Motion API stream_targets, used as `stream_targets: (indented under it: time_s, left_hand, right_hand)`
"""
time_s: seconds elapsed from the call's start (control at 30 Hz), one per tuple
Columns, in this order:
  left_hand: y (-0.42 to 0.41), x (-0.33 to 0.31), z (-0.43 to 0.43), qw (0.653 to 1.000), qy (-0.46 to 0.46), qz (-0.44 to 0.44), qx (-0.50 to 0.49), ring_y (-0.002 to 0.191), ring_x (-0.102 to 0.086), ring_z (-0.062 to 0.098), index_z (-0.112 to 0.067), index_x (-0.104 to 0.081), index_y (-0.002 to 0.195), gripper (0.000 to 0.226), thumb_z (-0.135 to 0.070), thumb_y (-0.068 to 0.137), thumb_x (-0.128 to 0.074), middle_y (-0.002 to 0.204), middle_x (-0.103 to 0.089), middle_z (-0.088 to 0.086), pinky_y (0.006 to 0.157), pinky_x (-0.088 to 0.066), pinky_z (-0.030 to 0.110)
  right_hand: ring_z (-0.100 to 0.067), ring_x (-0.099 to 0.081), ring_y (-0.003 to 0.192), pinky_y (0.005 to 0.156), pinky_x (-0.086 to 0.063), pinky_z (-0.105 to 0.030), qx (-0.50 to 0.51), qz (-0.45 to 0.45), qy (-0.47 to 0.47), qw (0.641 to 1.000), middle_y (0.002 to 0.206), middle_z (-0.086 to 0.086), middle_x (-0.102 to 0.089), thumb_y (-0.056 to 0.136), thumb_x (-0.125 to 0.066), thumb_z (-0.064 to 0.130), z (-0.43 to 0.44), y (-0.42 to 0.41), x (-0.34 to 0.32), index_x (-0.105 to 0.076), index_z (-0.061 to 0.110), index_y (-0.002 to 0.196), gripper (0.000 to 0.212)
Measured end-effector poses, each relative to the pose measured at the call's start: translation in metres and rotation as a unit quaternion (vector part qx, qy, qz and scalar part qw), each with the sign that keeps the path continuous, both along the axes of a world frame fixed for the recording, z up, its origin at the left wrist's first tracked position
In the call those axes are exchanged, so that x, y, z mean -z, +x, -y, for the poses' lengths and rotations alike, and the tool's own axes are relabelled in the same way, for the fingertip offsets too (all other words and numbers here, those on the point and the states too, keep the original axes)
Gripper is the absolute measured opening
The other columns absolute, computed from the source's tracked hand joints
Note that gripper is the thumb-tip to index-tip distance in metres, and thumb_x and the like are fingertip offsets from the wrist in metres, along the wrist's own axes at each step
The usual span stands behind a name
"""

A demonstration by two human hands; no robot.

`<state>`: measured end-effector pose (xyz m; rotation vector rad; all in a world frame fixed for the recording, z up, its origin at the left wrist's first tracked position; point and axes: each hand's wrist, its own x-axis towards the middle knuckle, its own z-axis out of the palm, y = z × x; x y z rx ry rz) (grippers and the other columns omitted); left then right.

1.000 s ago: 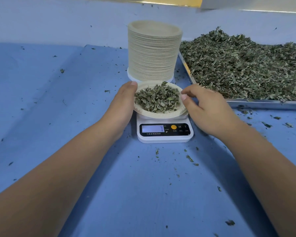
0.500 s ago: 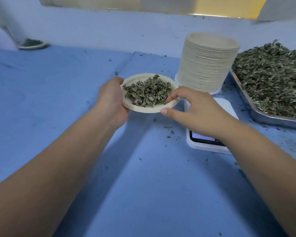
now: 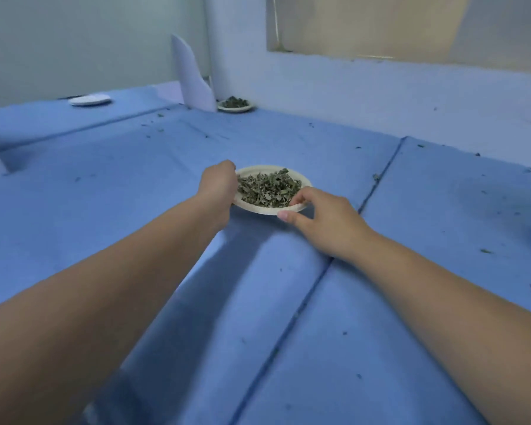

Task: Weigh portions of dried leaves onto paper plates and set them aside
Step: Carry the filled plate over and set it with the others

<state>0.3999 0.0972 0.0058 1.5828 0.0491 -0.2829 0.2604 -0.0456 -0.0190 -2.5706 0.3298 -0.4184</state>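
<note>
A round, shallow paper plate [image 3: 302,180], level and open side up, held crumbly dried green leaves [image 3: 267,189]. The left hand [image 3: 218,185] gripped its left rim; the right hand [image 3: 324,220] pinched the near-right rim with its fingers [image 3: 299,196]. The plate was midway across the tabletop [image 3: 129,173], whose blue cloth was wrinkled, seamed and flecked with crumbs. A second filled plate [image 3: 235,106] sat by the pale wall [image 3: 380,96].

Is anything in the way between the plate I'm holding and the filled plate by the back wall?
Nothing visible blocks it: only leaf crumbs lie on the blue cloth between the held plate and the far plate.
</note>
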Motion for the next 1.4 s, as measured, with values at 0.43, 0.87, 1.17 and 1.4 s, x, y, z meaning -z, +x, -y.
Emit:
stream_targets:
  time_s: [0.43, 0.87, 1.17, 1.4]
  left_hand:
    - [0.204, 0.03, -0.019, 0.996, -0.049, 0.065, -0.031, 0.095, -0.052, 0.023, -0.019, -0.05, 0.114, 0.017, -0.013, 0.1, -0.042, 0.104, -0.057, 0.004, 0.097, -0.053, 0.036]
    - [0.207, 0.046, -0.014, 0.988, 0.016, 0.153, -0.032, 0.081, -0.056, 0.005, -0.024, -0.06, 0.115, 0.025, -0.025, 0.097, -0.043, 0.099, -0.059, -0.012, 0.061, -0.041, 0.027]
    - [0.194, 0.024, -0.015, 0.974, -0.222, 0.022, -0.031, 0.114, -0.066, 0.018, -0.014, -0.066, 0.11, 0.023, -0.007, 0.103, -0.045, 0.108, -0.064, -0.002, 0.1, -0.056, 0.033]
    - [0.225, 0.029, -0.06, 0.921, -0.377, -0.086, -0.049, 0.113, -0.07, 0.032, -0.001, -0.064, 0.124, 0.028, -0.014, 0.104, -0.049, 0.128, -0.067, 0.019, 0.101, -0.056, 0.038]
  right_hand:
    - [-0.033, -0.056, 0.117, 0.097, -0.042, -0.045, 0.048, -0.044, -0.102, 0.993, 0.123, -0.004, -0.064, 0.094, -0.044, 0.069, -0.005, 0.288, 0.029, -0.053, 0.029, 0.119, 0.049]
    - [-0.039, -0.052, 0.126, 0.097, -0.042, -0.047, 0.139, -0.034, -0.091, 0.986, 0.137, -0.016, -0.055, 0.098, -0.044, 0.057, 0.003, 0.422, 0.026, -0.034, 0.018, 0.143, 0.06]
    - [-0.035, -0.056, 0.107, 0.079, -0.038, -0.035, 0.009, 0.0, -0.149, 0.989, 0.121, -0.014, -0.059, 0.1, -0.041, 0.032, 0.002, 0.403, 0.03, -0.058, 0.015, 0.104, 0.025]
    - [-0.031, -0.03, 0.148, 0.116, -0.029, -0.044, -0.022, -0.105, -0.124, 0.987, 0.167, -0.009, -0.015, 0.093, -0.041, 0.065, 0.006, 0.432, 0.022, -0.041, 0.034, 0.152, 0.067]
